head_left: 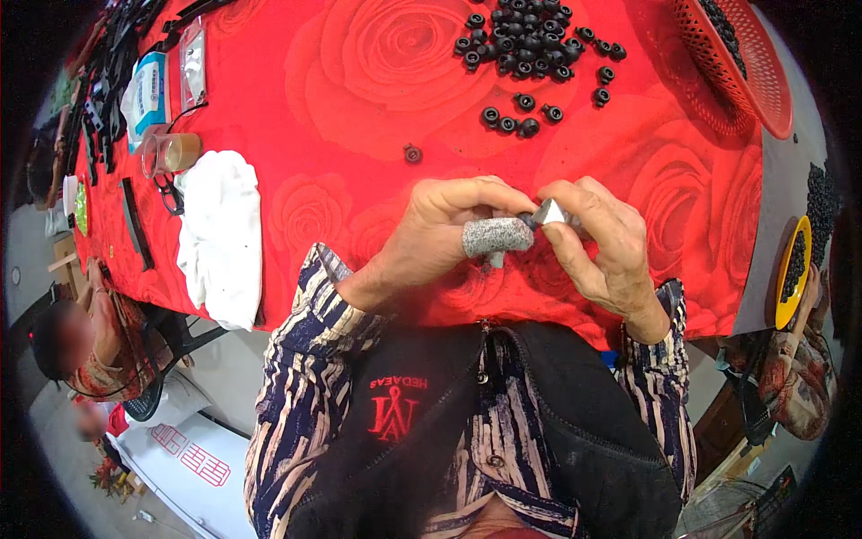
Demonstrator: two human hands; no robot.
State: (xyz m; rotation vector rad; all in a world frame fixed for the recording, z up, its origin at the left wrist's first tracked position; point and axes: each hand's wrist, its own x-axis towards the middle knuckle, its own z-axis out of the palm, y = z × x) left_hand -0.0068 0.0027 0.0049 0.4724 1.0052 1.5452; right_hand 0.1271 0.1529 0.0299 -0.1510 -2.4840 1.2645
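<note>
My left hand [422,235] is closed, thumb and index finger pinching a small black plastic part [527,218]. A speckled grey knitted sleeve [496,236] covers one of its fingers. In my right hand [615,247] is a small shiny metal blade [549,213], pinched between thumb and fingers. Its edge meets or nearly meets the black part; the fingers hide the exact contact. Both hands are just above the near side of the red rose-patterned tablecloth [350,117]. Beyond them lies one loose black plastic knob [413,154], and farther off a pile of similar knobs [530,40].
A red perforated basket [772,90] leans at the far right, black parts inside. At left are a white cloth [220,238], a cup of brownish liquid [171,154], a wipes pack [146,101] and black strips [135,225]. People sit at both sides; a yellow tray [782,305] is at right.
</note>
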